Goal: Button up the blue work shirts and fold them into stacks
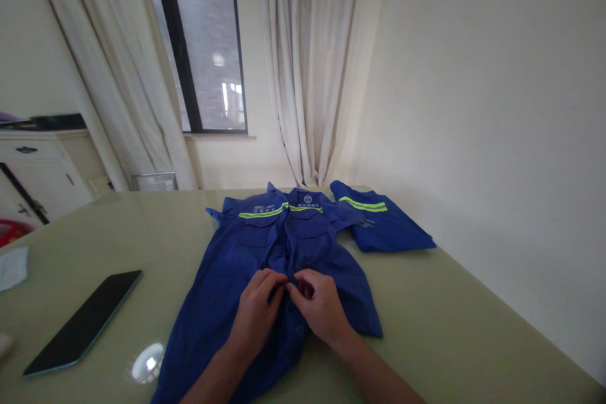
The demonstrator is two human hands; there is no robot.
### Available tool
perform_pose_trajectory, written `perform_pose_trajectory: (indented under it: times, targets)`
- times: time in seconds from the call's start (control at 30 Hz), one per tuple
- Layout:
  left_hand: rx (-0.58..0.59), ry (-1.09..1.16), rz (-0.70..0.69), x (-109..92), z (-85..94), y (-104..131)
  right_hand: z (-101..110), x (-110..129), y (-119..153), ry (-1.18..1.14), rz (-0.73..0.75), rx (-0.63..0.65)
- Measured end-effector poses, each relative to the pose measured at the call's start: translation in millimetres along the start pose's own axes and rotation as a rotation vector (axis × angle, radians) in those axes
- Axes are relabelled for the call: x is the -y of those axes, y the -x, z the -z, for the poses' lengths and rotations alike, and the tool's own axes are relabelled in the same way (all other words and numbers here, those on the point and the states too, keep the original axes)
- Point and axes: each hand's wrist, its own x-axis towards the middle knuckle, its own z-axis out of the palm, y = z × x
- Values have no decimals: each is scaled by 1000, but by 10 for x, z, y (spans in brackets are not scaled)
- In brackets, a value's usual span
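Observation:
A blue work shirt [222,278] with yellow-green reflective stripes, chest pockets and a gear emblem lies spread on the table, collar toward the far edge. At its front placket, around the middle, my left hand [260,303] pinches the cloth between thumb and fingers. Right beside it my right hand [322,303] also pinches the placket, the two sets of fingertips almost touching. Any button between them is hidden by my fingers. Below the hands the front edges of the shirt lie loose.
A folded blue garment [379,218] with a similar stripe lies at the back right, close to the wall. On the left of the greenish table [175,233] are a black tablet [85,322], a round shiny object [148,363] and a white paper [13,268]. Curtains [312,63] hang behind.

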Motion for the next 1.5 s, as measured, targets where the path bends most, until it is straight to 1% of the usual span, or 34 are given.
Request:
perform_pose_trajectory:
  times: [0.13,0.23,0.3,0.4,0.5,0.6,0.73,0.9,1.07,1.17,1.33,1.5]
  targets:
    - [-25,7,67,8,-3,3,21,12,-1,-132,-23,89]
    - [-11,27,98,21,-13,-2,-17,-51,-21,-176,-69,97]
    - [6,72,137,26,-15,-11,-42,-91,-32,-149,-75,81]
    - [11,190,223,26,-10,-31,-39,-112,-46,-77,-23,45]
    - [-21,248,271,26,-5,-42,-7,-107,-55,-67,41,64]
    - [-21,227,247,22,-5,-36,2,-114,-54,-65,36,79]
    - [18,210,192,12,-8,-23,-16,-133,-41,11,0,35]
    - [20,181,185,6,-20,-24,-3,-116,-32,89,26,23]
    - [29,128,173,6,-34,-13,19,-99,-36,90,26,29]
    - [42,93,154,6,-29,-3,18,-115,-41,60,51,42]
    - [25,93,125,-22,2,-1,18,-110,-45,35,40,28]
    - [0,88,91,-39,0,4,17,-62,-33,121,32,17]
